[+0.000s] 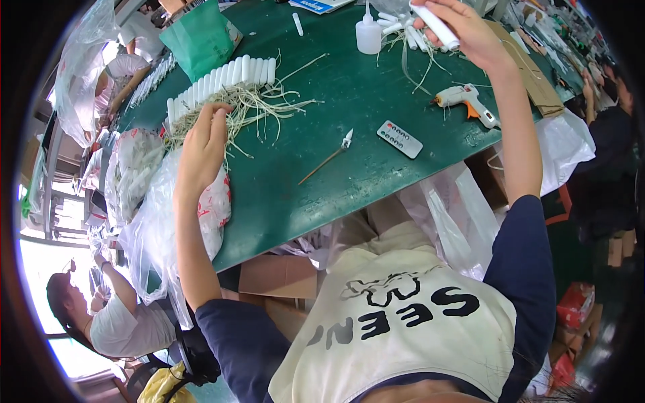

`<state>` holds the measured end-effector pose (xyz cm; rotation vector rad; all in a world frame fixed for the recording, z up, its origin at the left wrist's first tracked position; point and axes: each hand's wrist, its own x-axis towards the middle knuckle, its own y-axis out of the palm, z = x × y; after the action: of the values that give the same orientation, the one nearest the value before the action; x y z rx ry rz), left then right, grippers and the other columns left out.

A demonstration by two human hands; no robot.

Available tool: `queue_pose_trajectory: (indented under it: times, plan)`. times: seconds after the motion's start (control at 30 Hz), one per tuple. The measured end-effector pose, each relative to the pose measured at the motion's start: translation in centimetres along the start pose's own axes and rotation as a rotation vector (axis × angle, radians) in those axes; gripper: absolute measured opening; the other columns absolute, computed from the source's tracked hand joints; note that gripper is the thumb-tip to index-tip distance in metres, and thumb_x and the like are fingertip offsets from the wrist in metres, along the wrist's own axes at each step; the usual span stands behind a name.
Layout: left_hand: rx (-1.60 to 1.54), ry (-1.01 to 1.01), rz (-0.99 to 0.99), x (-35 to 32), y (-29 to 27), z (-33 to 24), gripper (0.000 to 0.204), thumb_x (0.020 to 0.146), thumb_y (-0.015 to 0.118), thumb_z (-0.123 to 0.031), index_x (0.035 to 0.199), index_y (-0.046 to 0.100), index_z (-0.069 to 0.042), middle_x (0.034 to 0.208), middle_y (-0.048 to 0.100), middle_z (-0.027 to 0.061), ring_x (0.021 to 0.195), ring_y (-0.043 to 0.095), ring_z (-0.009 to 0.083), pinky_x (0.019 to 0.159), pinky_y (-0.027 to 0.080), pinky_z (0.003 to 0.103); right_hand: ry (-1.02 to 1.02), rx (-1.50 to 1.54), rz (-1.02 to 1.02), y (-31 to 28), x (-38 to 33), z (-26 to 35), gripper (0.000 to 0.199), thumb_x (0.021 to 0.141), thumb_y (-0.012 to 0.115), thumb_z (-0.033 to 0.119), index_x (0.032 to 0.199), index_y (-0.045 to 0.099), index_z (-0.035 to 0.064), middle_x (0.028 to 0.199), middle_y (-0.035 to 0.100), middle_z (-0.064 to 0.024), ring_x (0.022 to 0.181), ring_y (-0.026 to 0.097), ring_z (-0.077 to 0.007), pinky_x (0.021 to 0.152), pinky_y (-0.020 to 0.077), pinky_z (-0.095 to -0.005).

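Holding a white tube (435, 25), right hand (463, 30); left hand (201, 144) touches wire strands (259, 107).

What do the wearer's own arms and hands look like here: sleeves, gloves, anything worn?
Both hands, left hand and right hand, are bare, with no gloves, and no rings or watch show. The forearms are uncovered; short dark navy sleeves end above the elbows, under a cream front panel with dark lettering.

Table (349, 134): matt green top, smooth, faintly scuffed. White tube (435, 25) in right hand (470, 33): smooth plastic, slight sheen. Row of white tubes (222, 80) near far left edge: same plastic. Strands (255, 107) under left hand (201, 148): pale, fibrous, dry. Bags (154, 221) at left edge: thin glossy film. Glue gun (463, 99): matt white plastic.
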<state>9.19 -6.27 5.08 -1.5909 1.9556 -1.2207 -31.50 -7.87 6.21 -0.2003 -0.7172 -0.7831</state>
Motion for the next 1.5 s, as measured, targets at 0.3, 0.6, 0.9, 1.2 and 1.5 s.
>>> queue_pose_trajectory:
  times: [0.3,0.6,0.9,1.2,1.5]
  plan:
    - [-0.380,0.134,0.124,-1.2,2.9,-6.5,0.026,0.090,0.034,-0.017,0.110,0.043,-0.004,0.063,0.045,0.0037,0.058,0.042,0.0109,0.058,0.037,0.025,0.240,-0.400,-0.118,10.6,-2.6,1.7,0.041,0.085,0.053,0.022,0.113,0.039,-0.0050,0.059,0.052,-0.0048,0.048,0.050,-0.0086,0.040,0.0360,-0.0184]
    - [-0.555,0.387,0.133,-2.3,4.7,-10.6,0.026,0.089,0.033,-0.009,0.112,0.037,-0.001,0.054,0.043,0.0046,0.047,0.040,0.0115,0.048,0.034,0.026,0.486,-0.776,-0.147,16.8,-4.6,-0.6,0.014,0.070,0.066,0.005,0.083,0.063,0.0014,0.073,0.058,-0.0025,0.053,0.045,-0.0048,0.049,0.0360,-0.0197]
    - [-0.366,0.646,0.060,-2.1,5.5,-11.3,0.026,0.085,0.041,-0.004,0.111,0.041,-0.003,0.052,0.041,0.0010,0.045,0.039,0.0084,0.044,0.031,0.023,0.505,-0.909,-0.080,17.2,-4.8,-1.2,0.017,0.067,0.069,0.012,0.077,0.063,0.0012,0.056,0.041,-0.0025,0.047,0.036,-0.0100,0.044,0.0260,-0.0254]
    - [0.265,0.909,-0.109,-1.8,6.3,-11.8,0.026,0.081,0.054,-0.014,0.105,0.047,-0.007,0.053,0.050,0.0044,0.046,0.051,0.0201,0.041,0.036,0.031,0.479,-1.081,-0.033,16.8,-5.5,-2.3,0.020,0.068,0.068,0.014,0.073,0.056,-0.0011,0.055,0.041,-0.0041,0.047,0.039,-0.0144,0.044,0.0302,-0.0287]
    - [-0.122,0.662,-0.001,-0.4,6.2,-10.8,0.020,0.084,0.048,-0.012,0.102,0.043,-0.004,0.064,0.056,0.0124,0.056,0.057,0.0308,0.048,0.042,0.037,0.494,-1.079,-0.134,16.1,-6.4,-2.3,0.015,0.069,0.067,0.010,0.079,0.062,-0.0006,0.056,0.041,-0.0038,0.049,0.038,-0.0122,0.045,0.0288,-0.0279]
